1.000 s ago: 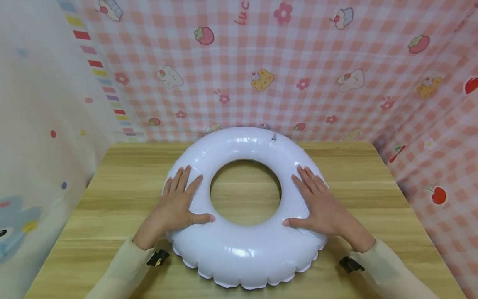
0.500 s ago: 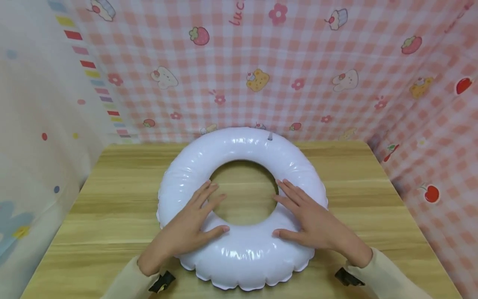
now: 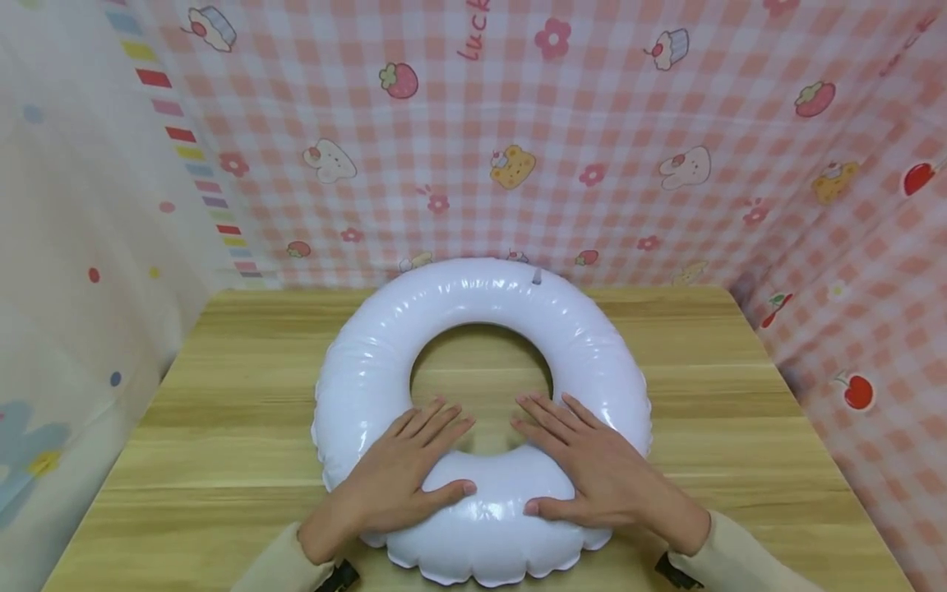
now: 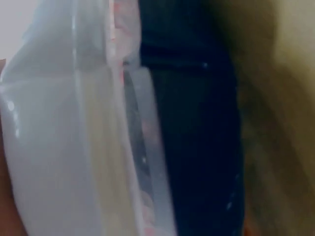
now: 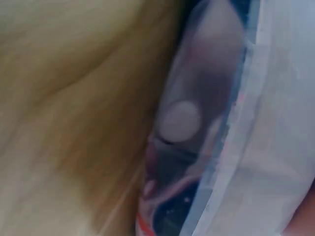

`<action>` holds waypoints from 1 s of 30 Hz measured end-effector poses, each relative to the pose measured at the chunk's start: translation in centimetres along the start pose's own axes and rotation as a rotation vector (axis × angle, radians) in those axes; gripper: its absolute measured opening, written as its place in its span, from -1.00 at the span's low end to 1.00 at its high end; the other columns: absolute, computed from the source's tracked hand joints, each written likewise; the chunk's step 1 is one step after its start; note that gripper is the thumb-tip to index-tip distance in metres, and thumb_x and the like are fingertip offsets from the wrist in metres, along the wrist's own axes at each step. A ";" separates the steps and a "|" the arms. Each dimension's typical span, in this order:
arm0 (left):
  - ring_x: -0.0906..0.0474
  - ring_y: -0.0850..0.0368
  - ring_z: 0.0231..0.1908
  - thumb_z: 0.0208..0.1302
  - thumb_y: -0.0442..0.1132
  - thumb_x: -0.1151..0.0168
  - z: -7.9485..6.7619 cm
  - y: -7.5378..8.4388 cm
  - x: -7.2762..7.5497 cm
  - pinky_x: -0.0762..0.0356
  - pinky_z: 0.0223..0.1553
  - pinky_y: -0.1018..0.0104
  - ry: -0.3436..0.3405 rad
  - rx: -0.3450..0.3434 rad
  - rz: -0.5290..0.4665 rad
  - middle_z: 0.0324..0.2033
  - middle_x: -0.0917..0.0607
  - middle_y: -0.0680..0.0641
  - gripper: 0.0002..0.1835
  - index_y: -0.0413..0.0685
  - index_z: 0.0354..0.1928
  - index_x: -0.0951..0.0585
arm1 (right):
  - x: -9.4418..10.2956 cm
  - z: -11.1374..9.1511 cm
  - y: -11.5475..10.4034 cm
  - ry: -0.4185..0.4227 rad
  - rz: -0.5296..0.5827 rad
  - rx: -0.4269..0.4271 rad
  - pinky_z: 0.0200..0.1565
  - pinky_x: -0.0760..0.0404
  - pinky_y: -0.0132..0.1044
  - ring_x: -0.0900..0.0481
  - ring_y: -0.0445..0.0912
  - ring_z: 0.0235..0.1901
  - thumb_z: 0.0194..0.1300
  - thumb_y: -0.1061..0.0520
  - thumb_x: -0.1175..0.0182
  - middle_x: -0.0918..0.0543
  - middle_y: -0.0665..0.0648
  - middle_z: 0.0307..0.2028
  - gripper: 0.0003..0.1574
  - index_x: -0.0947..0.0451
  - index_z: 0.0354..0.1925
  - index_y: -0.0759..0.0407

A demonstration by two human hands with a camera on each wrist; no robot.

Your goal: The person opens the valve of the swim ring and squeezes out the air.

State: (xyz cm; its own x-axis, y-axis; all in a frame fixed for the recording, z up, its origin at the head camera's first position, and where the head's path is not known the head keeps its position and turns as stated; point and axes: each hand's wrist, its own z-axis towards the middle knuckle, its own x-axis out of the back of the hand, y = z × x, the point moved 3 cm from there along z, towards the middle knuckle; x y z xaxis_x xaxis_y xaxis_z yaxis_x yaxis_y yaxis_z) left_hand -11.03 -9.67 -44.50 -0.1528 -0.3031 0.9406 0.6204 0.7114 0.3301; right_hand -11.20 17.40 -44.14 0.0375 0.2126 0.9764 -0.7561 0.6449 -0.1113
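A white inflatable swim ring (image 3: 481,288) lies flat on the wooden table, its small clear valve (image 3: 537,277) at the far side. My left hand (image 3: 403,473) rests on the near left part of the ring, fingers extended over the inner hole and thumb on top. On the near right part lies my right hand (image 3: 592,473), fingers likewise straight and spread. In the left wrist view the ring's side shows white above the seam and dark blue below. The right wrist view shows a printed underside (image 5: 197,108) beyond the seam.
The wood-grain table (image 3: 222,395) extends on both sides of the ring. A pink checked cloth (image 3: 444,123) with cartoon prints hangs close behind the ring. Pale cloth (image 3: 89,329) hangs at the left, and more checked cloth (image 3: 873,312) at the right.
Both hands have slid from the ring's left and right sides toward its near part, coming closer together. The ring stays in place; the head view has shifted slightly.
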 end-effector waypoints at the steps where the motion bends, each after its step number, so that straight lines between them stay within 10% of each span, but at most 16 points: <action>1: 0.02 -0.06 0.63 0.45 0.45 0.13 0.0 0.0 -0.2 -0.01 0.59 -0.15 -0.008 0.008 0.004 0.60 -0.21 -0.03 -0.15 0.17 0.60 -0.20 | -0.2 0.0 0.0 0.001 -0.004 0.000 0.58 0.01 0.02 -0.14 0.05 0.60 0.30 -0.64 -0.02 -0.15 0.11 0.62 0.21 -0.12 0.61 0.00; 30: -0.14 -0.03 0.59 0.46 0.44 0.15 -0.1 -0.1 -1.9 -0.02 0.57 -0.08 0.057 -0.003 0.094 0.57 -0.30 -0.01 -0.21 0.19 0.55 -0.31 | -2.1 -0.5 0.1 0.063 -0.064 0.021 0.57 0.06 -0.04 -0.14 0.06 0.59 0.31 -0.62 -0.01 -0.17 0.14 0.61 0.19 -0.14 0.59 0.07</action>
State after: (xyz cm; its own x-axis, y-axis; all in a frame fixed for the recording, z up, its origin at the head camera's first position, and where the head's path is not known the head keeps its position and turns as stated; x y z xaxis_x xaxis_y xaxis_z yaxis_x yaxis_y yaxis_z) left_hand -10.74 -9.20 -46.35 -0.0504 -0.2708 0.9613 0.6326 0.7362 0.2406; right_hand -11.04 17.36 -46.25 0.1269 0.2175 0.9678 -0.7641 0.6436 -0.0445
